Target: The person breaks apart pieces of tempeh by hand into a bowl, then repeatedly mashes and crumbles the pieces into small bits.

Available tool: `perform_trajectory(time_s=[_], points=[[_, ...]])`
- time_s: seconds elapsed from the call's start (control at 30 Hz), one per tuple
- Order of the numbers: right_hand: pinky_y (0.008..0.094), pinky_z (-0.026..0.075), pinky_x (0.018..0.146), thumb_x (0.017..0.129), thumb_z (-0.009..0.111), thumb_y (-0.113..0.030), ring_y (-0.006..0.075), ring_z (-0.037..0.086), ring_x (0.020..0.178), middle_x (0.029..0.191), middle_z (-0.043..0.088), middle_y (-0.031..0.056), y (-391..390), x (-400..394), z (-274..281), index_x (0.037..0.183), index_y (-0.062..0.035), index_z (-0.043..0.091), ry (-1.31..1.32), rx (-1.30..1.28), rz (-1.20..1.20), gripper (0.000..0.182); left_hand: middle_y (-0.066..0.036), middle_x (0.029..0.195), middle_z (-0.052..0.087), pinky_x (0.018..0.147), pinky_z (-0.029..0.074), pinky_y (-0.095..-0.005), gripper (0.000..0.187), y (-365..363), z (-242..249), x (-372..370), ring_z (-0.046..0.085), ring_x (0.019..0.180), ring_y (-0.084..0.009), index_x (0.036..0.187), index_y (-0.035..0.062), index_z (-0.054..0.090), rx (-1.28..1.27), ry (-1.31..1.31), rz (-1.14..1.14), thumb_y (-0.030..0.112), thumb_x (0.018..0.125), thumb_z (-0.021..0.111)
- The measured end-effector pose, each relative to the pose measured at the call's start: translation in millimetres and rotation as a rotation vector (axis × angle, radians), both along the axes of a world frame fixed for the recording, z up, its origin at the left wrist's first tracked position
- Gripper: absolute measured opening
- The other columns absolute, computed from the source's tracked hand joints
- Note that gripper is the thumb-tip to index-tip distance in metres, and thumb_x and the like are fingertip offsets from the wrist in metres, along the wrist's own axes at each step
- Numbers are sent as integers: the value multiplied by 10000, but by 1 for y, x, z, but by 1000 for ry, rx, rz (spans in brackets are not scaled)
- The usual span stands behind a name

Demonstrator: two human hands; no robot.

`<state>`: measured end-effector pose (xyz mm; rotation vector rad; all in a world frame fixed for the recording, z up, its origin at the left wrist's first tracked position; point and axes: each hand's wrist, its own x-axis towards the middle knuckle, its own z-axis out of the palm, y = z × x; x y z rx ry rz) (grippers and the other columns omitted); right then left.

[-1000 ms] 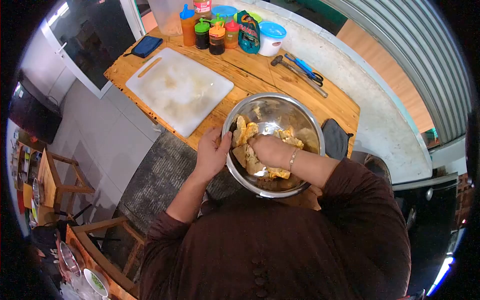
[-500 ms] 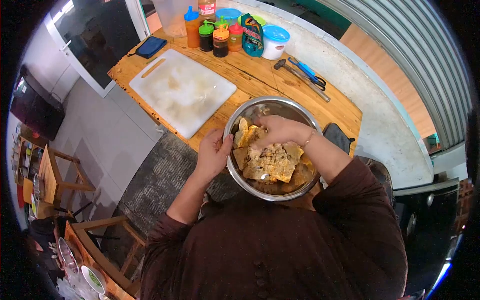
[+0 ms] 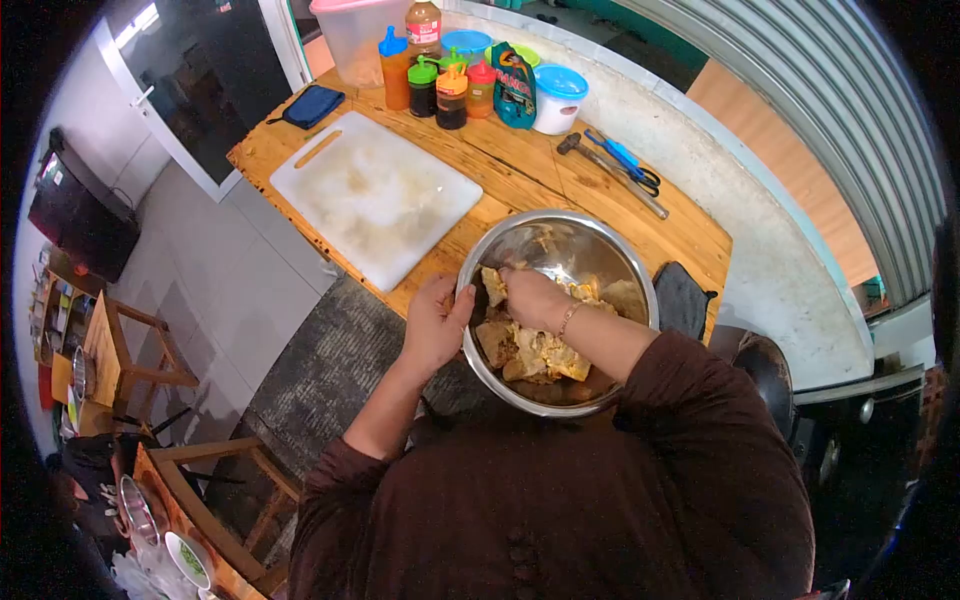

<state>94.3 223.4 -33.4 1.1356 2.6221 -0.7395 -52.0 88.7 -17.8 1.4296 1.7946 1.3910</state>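
A steel mixing bowl (image 3: 650, 290) at the table's front edge holds several flat, pale brown food slabs (image 3: 548, 352) coated in yellow-orange seasoning. My left hand (image 3: 437, 325) grips the bowl's left rim, thumb on top and the other fingers curled outside. Down inside the bowl is my right hand (image 3: 537, 300), its fingers closed against a food slab standing on edge (image 3: 493, 287) near the left wall. The fingertips of that hand are partly hidden. Left of the bowl lies a white cutting board (image 3: 375, 200) with a wet, stained surface.
Sauce bottles (image 3: 451, 98), a green pouch (image 3: 514, 88) and a white tub with a blue lid (image 3: 558, 100) line the table's back. A hammer (image 3: 612, 176) and blue-handled scissors (image 3: 622, 160) lie at the right. A dark cloth (image 3: 685, 300) sits beside the bowl.
My right hand has moved from the bowl's upper middle to its left side, and the slabs have shifted under it. My left hand stays on the rim. The camera view has tilted slightly.
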Motion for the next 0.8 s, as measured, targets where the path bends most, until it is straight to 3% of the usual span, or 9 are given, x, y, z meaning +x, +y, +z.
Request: perform_trajectory(time_s=[0.13, 0.23, 0.33, 0.43, 0.53, 0.63, 0.67, 0.8], points=[[474, 507, 848, 747, 767, -252, 409, 643, 952, 988, 664, 268, 21, 14, 10, 1013, 31, 658, -131, 27, 8, 404, -173, 842, 587, 725, 460, -393, 199, -2, 5, 2, 583, 804, -320, 932, -24, 658, 17, 21, 8, 168, 909, 613], [468, 510, 851, 734, 790, -300, 398, 647, 925, 949, 675, 258, 21, 34, 53, 992, 23, 691, -77, -3, 89, 425, -172, 851, 594, 725, 462, -391, 196, -1, 4, 1, 586, 807, -318, 940, -24, 661, 33, 22, -4, 163, 908, 614], [455, 514, 867, 726, 800, -316, 389, 646, 922, 1004, 664, 241, 9, 48, 89, 1096, 20, 668, -152, -144, 154, 517, -170, 855, 600, 729, 464, -385, 190, 1, -6, 1, 591, 812, -312, 956, -22, 668, 71, -31, 3, 153, 905, 616], [455, 523, 861, 761, 771, -281, 398, 641, 939, 1063, 632, 230, -16, 75, 88, 1186, 9, 613, -90, 68, 432, 538, -167, 861, 605, 738, 467, -378, 187, 0, -3, 3, 596, 820, -304, 972, -19, 675, 37, -53, -2, 145, 903, 616], [456, 529, 842, 815, 680, -155, 421, 634, 958, 1100, 598, 241, -51, 70, 81, 1245, 16, 549, -262, 79, 376, 481, -163, 870, 608, 744, 468, -371, 186, 0, -4, 2, 596, 824, -297, 981, -18, 677, 25, -72, -14, 140, 903, 615], [456, 534, 830, 826, 587, -55, 429, 636, 954, 1087, 601, 256, -50, 60, 71, 1254, 33, 521, -225, 151, 507, 441, -159, 870, 608, 747, 467, -366, 189, 2, -3, 2, 594, 824, -291, 990, -16, 678, 28, -53, -7, 140, 904, 614], [460, 535, 820, 806, 551, -15, 412, 640, 949, 1066, 614, 252, -49, 59, 73, 1159, 65, 574, -215, 115, 464, 362, -158, 869, 608, 748, 467, -365, 191, 1, -3, 2, 593, 823, -289, 994, -15, 678, 22, -39, -4, 141, 905, 613], [475, 538, 783, 794, 556, -35, 392, 660, 906, 946, 653, 248, -29, 60, 49, 1008, 37, 641, -137, 75, 387, 241, -159, 860, 600, 751, 466, -364, 190, 2, -5, 2, 594, 822, -284, 992, -15, 677, 54, -82, -24, 142, 906, 611]])
